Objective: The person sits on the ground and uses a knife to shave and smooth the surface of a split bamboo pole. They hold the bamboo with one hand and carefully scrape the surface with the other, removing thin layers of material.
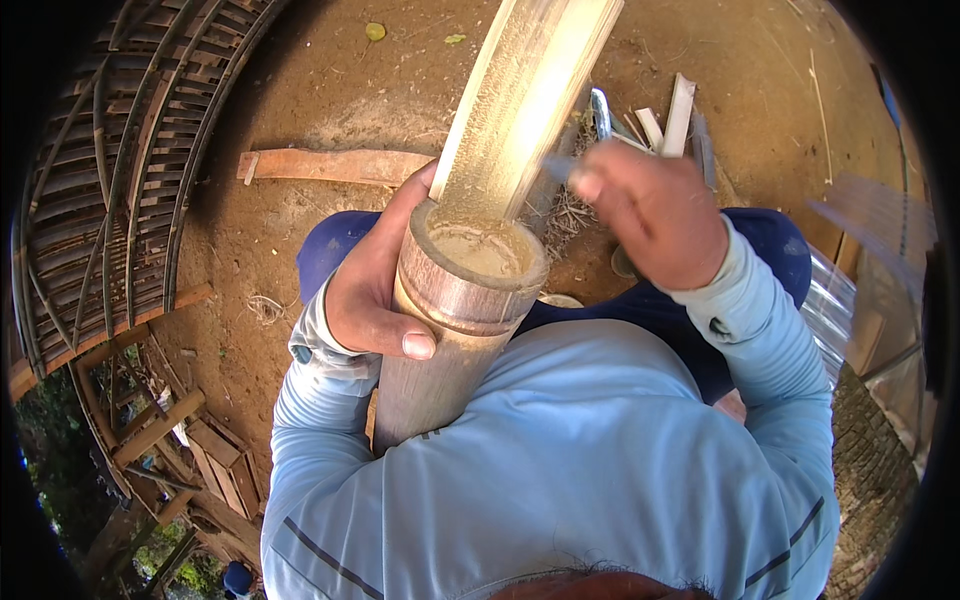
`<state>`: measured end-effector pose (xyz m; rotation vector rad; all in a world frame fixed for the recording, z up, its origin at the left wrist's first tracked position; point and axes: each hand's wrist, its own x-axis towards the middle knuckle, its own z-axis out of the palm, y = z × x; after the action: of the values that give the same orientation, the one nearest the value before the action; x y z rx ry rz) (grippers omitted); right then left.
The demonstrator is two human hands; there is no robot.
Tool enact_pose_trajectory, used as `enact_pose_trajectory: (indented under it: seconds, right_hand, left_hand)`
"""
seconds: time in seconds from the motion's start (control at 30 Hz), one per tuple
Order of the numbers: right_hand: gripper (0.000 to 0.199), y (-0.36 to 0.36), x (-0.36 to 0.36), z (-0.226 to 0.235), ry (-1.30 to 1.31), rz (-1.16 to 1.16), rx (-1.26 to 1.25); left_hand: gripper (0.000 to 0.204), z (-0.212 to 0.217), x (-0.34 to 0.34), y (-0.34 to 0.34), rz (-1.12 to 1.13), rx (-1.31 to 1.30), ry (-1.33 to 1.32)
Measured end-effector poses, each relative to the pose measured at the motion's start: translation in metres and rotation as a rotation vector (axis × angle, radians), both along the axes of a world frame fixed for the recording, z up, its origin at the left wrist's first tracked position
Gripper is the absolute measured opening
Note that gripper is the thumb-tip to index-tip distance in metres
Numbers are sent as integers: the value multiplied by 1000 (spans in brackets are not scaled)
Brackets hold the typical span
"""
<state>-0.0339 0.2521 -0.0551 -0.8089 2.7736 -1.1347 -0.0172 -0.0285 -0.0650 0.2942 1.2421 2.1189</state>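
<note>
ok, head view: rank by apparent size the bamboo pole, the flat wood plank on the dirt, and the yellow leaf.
1. bamboo pole, though nearness to the camera inflates it
2. flat wood plank
3. yellow leaf

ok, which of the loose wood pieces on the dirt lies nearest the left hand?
The long flat reddish plank, lying lengthwise just beyond the left hand that grips the bamboo culm. The pale short offcuts sit across the culm, behind the right hand.

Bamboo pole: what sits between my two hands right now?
In the head view, the bamboo pole itself lies between them: the left hand grips its outer wall, while the blurred right hand holds a blade-like tool against the split upper half.
</note>
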Motion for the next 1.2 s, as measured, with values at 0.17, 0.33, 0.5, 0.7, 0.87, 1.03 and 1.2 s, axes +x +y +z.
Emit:
enact_pose_trajectory:
  seconds: [0.17, 0.33, 0.5, 0.7, 0.87, 1.03, 1.2]
  right_hand:
    - [18, -16, -20, 8, 210, -234, -97]
    - [23, -26, 4, 5, 107, -121, 2]
    - [22, -18, -22, 8, 201, -263, -113]
    - [23, -13, -6, -3, 185, -143, -47]
    - [21, -18, -17, 5, 180, -160, -78]
    - [20, -25, 3, 2, 113, -74, -15]
    - [18, -25, -7, 10, 140, -180, -2]
  left_hand:
    - [136, -3, 0, -1, -2, 2, 53]
    - [139, 0, 0, 1, 19, -25, 71]
    - [141, -3, -2, -1, 0, -37, 84]
    - [140, 0, -1, 1, 8, -42, 60]
    - [139, -2, -1, 0, 5, -31, 87]
    - [140, 1, 0, 2, 20, -55, 72]
    - [139, -1, -2, 1, 9, -59, 88]
